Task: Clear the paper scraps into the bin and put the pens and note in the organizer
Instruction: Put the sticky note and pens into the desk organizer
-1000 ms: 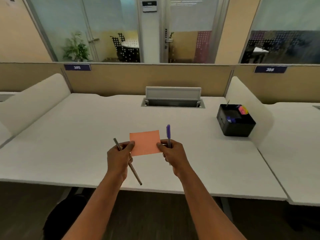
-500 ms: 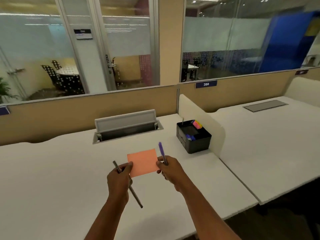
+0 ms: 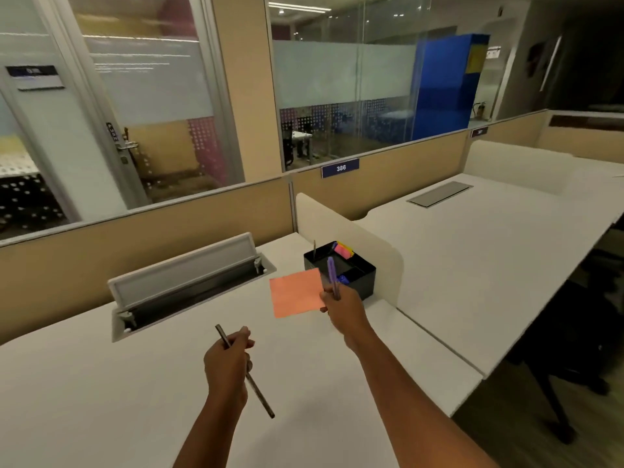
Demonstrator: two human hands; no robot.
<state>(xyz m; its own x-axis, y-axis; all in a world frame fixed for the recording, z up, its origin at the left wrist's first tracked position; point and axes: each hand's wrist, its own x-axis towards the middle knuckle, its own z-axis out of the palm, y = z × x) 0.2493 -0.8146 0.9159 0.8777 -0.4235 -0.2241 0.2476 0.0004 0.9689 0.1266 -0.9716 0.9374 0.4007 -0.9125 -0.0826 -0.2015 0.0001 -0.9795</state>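
Since a second ago my left hand has let go of the orange note, and my right hand alone has carried it toward the black organizer, where it now hangs just short of the near rim. My right fingers are pinched on both the note's edge and the purple pen, which stands upright. My left hand is closed around the dark pen, well back from the organizer. I judge I should lower the note edge-first into an open compartment, then drop the purple pen tip-down. Coloured sticky pads fill the organizer's far corner, a thin pen stands at its back-left, and something blue lies near its front.
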